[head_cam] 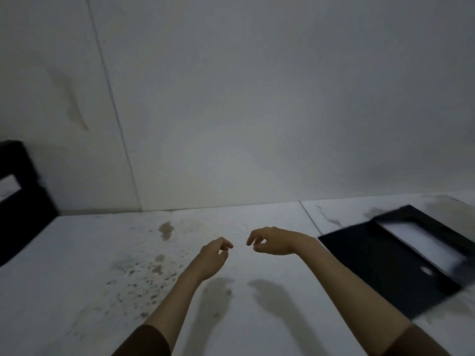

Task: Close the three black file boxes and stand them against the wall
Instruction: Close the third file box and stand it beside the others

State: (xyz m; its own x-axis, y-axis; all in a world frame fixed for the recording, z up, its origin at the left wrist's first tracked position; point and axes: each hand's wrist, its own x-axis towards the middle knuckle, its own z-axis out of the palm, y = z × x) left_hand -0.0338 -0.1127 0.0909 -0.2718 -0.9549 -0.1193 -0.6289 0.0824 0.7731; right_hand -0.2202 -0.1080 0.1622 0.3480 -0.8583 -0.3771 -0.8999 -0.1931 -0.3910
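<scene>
Only two black file boxes in view, both hands empty between them.

Upright at the left edge, one file box (20,199) stands near the wall (257,98), cut off by the frame, a pale label window on its face. At the right, a second file box (401,260) lies flat on the white floor (102,291), its long axis running diagonally from near-right to far-left; whether it is latched cannot be told through the blur. Left hand (212,258) and right hand (272,241) hover close together, well apart from either box, each grip loosely curled with fingers apart, holding nothing.
</scene>
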